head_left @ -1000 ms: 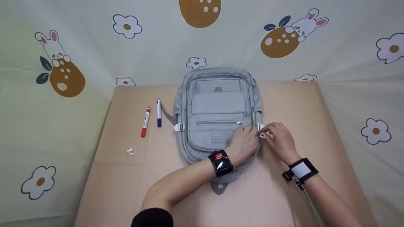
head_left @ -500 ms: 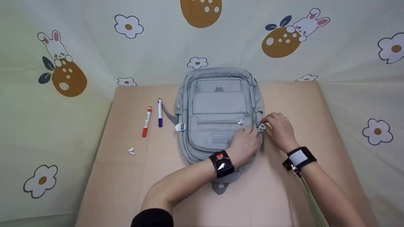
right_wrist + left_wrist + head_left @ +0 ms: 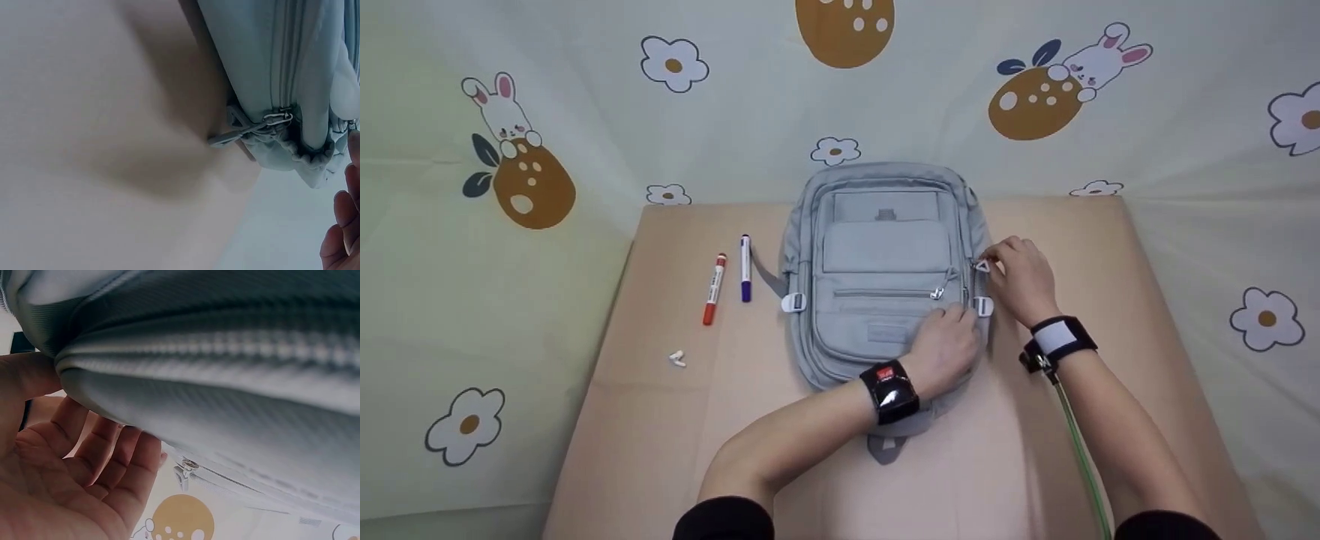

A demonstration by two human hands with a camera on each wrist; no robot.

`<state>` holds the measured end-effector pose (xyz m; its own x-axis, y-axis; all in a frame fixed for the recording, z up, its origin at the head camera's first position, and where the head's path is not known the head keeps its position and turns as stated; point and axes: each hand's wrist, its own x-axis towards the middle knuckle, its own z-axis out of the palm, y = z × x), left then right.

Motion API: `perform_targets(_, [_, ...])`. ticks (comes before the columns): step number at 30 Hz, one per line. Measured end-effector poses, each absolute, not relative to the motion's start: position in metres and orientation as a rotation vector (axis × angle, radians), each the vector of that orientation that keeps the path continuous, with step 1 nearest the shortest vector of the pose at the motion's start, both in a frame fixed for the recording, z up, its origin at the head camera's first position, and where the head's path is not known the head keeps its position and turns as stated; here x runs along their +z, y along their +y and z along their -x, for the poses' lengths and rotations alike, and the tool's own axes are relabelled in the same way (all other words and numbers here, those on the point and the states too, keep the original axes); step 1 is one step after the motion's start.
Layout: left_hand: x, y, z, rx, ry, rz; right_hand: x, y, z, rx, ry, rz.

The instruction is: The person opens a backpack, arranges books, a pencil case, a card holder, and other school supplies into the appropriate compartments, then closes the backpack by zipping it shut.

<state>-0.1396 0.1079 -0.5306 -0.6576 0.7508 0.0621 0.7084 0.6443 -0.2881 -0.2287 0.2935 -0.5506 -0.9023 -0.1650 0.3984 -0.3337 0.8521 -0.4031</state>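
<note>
A grey backpack [image 3: 885,247] lies flat on the table, its front facing up. My left hand [image 3: 945,349] grips the lower right edge of the bag. In the left wrist view, its thumb and fingers [image 3: 140,450] pinch the fabric below a zipper seam [image 3: 225,346]. Farther up the right side, my right hand [image 3: 1021,279] pinches a triangular zipper pull [image 3: 982,265], above the white strap buckle [image 3: 984,307]. Only its fingertips [image 3: 346,208] show at the edge of the right wrist view. There, a cord-like zipper pull [image 3: 225,138] hangs from the bag's side.
Left of the bag lie a red marker [image 3: 715,289] and a blue-purple marker [image 3: 745,268]. White earbuds [image 3: 678,358] sit nearer the front. A patterned cloth [image 3: 750,127] rises behind the brown table [image 3: 645,420]. A green cable [image 3: 1081,450] trails from the right wrist.
My right hand has drawn the zipper pull up along the bag's right side, from below the buckle to above it. My left hand keeps its grip on the edge.
</note>
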Motion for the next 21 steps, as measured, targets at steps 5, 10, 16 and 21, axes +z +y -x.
perform_targets(5, [-0.53, 0.106, 0.14, 0.327, -2.689, 1.211, -0.55, 0.288, 0.241, 0.72, -2.756, -0.274])
perform_targets(10, [-0.529, 0.105, 0.141, 0.326, -2.702, 1.229, -0.551, 0.288, 0.239, 0.827, -2.818, -0.15])
perform_targets(16, [-0.529, 0.098, 0.142, 0.209, -2.715, 1.237, -0.549, 0.296, 0.229, 0.987, -2.767, -0.04])
perform_targets(21, [-0.529, 0.09, 0.14, 0.064, -2.631, 1.247, -0.548, 0.304, 0.215, 0.965, -2.721, -0.099])
